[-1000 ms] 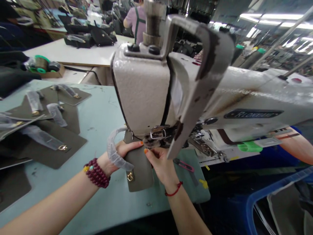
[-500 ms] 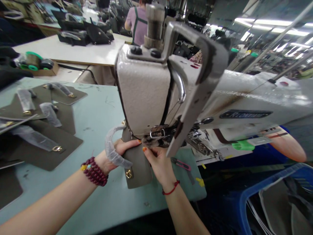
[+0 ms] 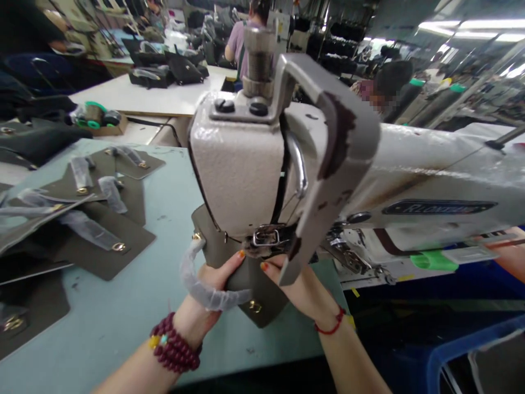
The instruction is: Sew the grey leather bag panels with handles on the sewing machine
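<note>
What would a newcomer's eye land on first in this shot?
The large cream industrial sewing machine dominates the centre, standing on a pale blue table. Just below its needle area, the left hand and right hand hold an olive leather panel with a gold fitting. Matching panels lie overlapping on the table to the left.

Bright overhead tube lights [image 3: 484,24], warped edges

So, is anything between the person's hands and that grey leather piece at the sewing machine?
Nothing separates them: the left hand and right hand both touch the leather piece directly. A plastic-wrapped strap curves past the left hand.
</note>
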The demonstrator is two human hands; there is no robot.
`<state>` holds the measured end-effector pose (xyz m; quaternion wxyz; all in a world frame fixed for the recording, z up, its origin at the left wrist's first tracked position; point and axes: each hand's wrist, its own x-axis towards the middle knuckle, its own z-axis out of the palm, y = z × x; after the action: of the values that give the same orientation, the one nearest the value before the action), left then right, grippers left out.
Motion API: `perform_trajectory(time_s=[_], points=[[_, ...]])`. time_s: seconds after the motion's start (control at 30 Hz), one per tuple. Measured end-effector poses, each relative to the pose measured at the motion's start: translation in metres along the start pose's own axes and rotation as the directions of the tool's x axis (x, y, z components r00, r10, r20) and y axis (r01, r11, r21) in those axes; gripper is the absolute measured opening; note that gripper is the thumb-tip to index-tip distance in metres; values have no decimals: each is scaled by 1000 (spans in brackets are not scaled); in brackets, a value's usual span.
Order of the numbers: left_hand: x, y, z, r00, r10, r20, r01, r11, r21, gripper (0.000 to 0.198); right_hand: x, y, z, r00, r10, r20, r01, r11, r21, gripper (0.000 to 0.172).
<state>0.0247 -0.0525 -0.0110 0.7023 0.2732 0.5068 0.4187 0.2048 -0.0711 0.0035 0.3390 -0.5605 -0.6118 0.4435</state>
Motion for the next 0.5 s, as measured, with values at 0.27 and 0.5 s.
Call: perform_trajectory(time_s=[0.27,0.5], points=[[-16,-15,21,979,-150,-137,126,978,-168,55,12,-8,-15,997,-58,-40,54,993,-102,29],[-19,-5,26,976,-143,-165,120,983,-142,33,8,-11,-8,996,-61,-70,58,997,-42,38]])
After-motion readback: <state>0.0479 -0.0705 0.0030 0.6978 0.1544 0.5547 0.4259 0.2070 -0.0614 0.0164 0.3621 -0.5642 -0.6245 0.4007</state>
